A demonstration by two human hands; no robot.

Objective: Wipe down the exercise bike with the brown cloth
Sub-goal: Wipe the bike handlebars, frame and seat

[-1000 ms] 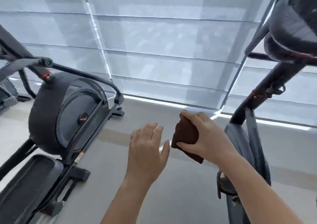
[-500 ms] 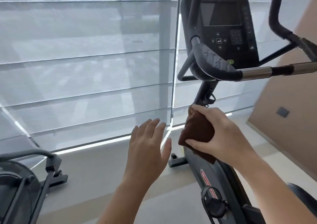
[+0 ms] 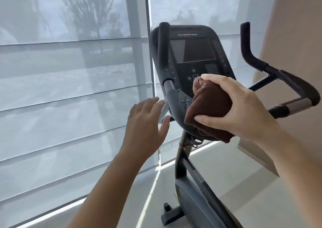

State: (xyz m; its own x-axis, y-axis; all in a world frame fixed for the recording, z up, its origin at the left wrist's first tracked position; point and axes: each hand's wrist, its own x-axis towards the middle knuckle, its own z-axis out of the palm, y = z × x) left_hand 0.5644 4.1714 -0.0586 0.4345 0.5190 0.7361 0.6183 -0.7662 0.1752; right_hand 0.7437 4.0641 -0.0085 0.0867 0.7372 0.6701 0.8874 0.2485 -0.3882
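brown cloth (image 3: pixel 209 109) sits bunched in the right hand (image 3: pixel 244 109), fingers and thumb curled round it. it has risen from in front of the lower post to the dark handlebar (image 3: pixel 176 104) just under the console (image 3: pixel 196 53); whether it touches yet i cannot tell. left hand (image 3: pixel 144 128) hovers beside it, fingers straight, holding nothing, as before. the view has swung off the neighbouring machine and now faces the exercise bike (image 3: pixel 195 201) squarely, window blinds (image 3: pixel 69 105) behind. wiping looks about to begin, with no surface done yet.
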